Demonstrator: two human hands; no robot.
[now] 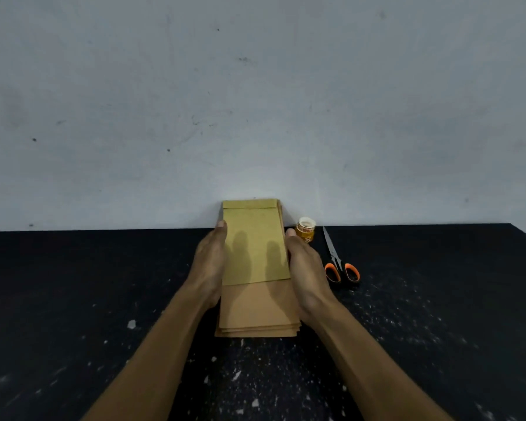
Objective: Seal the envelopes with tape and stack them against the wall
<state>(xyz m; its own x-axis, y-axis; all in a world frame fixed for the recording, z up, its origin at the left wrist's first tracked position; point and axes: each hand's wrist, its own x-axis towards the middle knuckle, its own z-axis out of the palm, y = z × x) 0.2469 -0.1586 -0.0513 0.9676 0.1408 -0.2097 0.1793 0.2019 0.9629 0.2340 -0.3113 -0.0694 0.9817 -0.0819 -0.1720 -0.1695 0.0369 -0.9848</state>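
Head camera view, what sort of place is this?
Probably a plain home or office work desk: a speckled black tabletop against a scuffed pale wall, with brown paper envelopes and orange-handled scissors.

Dim, flat lighting; soft finger shadows on the yellow envelope (254, 244); slight overall blur, wide-angle bowing at edges.

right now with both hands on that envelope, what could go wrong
The yellow envelope held upright by the left hand and right hand might slide flat once released. Nearby, the tape roll and scissors sit close to the right hand and could get knocked.
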